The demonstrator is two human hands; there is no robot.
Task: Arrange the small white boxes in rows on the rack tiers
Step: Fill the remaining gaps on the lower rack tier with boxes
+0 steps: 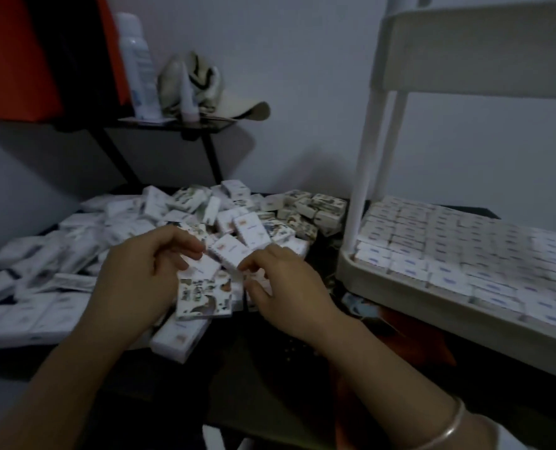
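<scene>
L hand [146,267]: fingers curled, pinching small white box [202,266].
R hand [286,287]: fingertips nipping adj. box [229,251].
Rack tier [432,300]: boxes in rows.

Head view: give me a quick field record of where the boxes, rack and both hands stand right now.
loose stock: heap of small white cardboard boxes on the dark surface, unsorted
rack: white plastic tiered rack at right
lower tier: packed with neat rows of white boxes
upper tier: contents hidden from this angle
left hand: grip closed on boxes at the heap's near edge
right hand: fingertips pinching a box beside the left hand
background: white spray bottle and beige cap on a dark shelf
</scene>
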